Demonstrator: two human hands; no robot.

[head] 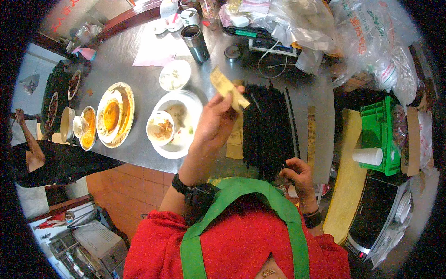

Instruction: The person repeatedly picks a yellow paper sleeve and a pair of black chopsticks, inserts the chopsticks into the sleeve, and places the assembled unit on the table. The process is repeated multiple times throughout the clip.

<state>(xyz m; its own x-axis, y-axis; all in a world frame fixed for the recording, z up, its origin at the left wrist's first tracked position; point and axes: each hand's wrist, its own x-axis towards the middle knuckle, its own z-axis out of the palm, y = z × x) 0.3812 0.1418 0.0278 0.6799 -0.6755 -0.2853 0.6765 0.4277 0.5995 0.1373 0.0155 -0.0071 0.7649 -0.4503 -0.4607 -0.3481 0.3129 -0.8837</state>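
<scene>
My left hand (219, 117) is raised over the metal table (143, 75), its fingers closed on a folded yellow paper strip (226, 85). A thick pile of long black sticks (266, 129), probably chopsticks, lies before me. My right hand (298, 174) is at the near right end of the pile, with fingertips pinched at a black stick end; its grip is partly hidden. More yellow paper (235, 146) lies left of the pile, partly under my left forearm. A separate black stick (292, 122) lies along the right side of the pile.
Left are a large white bowl (162, 150) with a smaller bowl inside, a rice bowl (175, 75) and stained plates (130, 130). A black tumbler (195, 43) stands beyond. Right are a green crate (376, 136) and a white cup (367, 156). Another person (59, 162) stands far left.
</scene>
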